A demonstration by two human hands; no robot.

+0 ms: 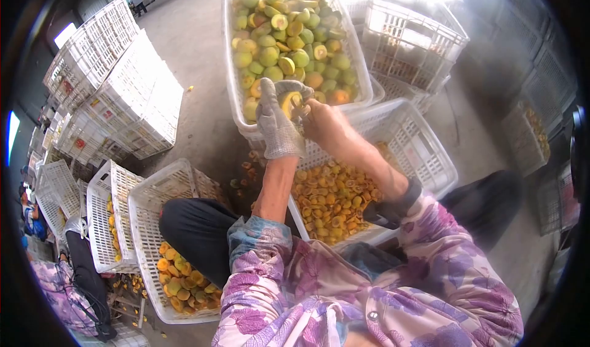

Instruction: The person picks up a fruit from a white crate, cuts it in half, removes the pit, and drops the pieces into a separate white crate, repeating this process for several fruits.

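Yellow cut fruit [287, 105] in a gloved grip

The gloved left hand [278, 116] clasps it at the near end of a white crate [230, 58] of green fruit [268, 56]. The right hand [327, 124] has its fingers curled closed beside it; what they grip, I cannot tell. Fruit pieces [335, 202] lie below.

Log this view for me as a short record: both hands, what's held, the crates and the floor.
Left hand: gloved, holding a cut fruit
Right hand: bare, at the cut fruit; whether it holds a tool is unclear
Front crate: heaped with mostly green fruit, some cut
Near crate: between the legs, holding yellow-orange halves
Left crate: beside the left leg, yellow-orange pieces inside
Floor: scraps by the near crate
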